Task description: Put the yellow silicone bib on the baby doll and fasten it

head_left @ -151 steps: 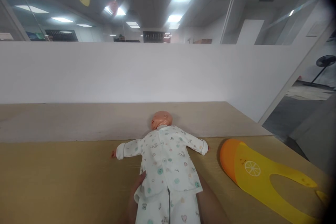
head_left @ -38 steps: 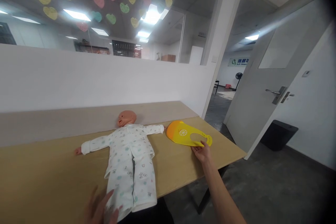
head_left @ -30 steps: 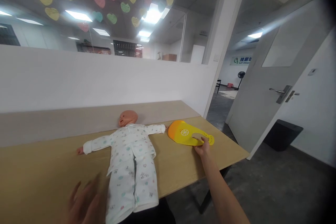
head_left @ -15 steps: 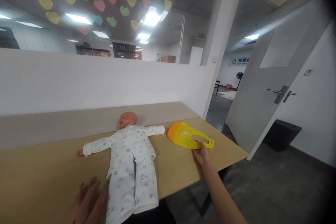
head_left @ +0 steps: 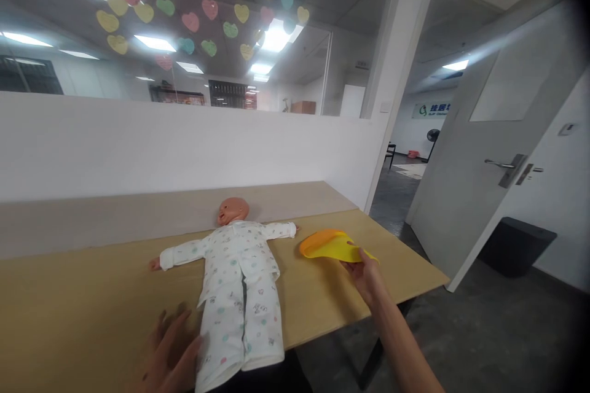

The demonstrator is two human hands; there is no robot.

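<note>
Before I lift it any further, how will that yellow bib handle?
The yellow bib is probably light and floppy: it curves where the right hand raises its edge. Its smooth sheen suggests it may be slightly slippery.

A baby doll [head_left: 237,270] lies on the bench [head_left: 92,301], with a bib [head_left: 328,244] to its right, a low wall [head_left: 184,147] behind, and a door [head_left: 461,184] further right.
</note>
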